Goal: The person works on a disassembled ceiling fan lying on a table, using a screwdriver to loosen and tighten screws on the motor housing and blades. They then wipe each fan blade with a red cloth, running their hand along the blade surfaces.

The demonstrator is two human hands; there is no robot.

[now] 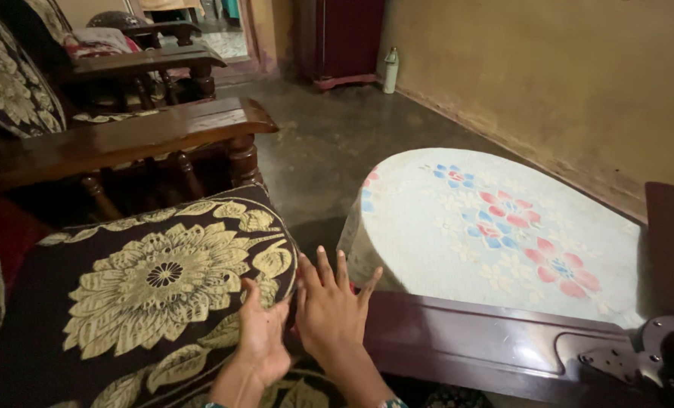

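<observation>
A dark floral cushion (148, 295) fills the lower left of the frame. At bottom centre, my left hand (263, 336) lies flat on its edge, my right hand (331, 306) beside it, fingers spread, gripping nothing.

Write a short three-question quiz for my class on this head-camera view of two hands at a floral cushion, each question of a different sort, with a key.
1. True or false: the left hand rests on the dark floral cushion.
2. Multiple choice: what covers the round table? A) a bare wooden top B) a pale cloth with red and blue flowers C) a newspaper
3. Fill in: the right hand has its fingers ____, beside the cushion's edge and the glossy wooden armrest.

Key: 1 true; 2 B; 3 spread.
</observation>
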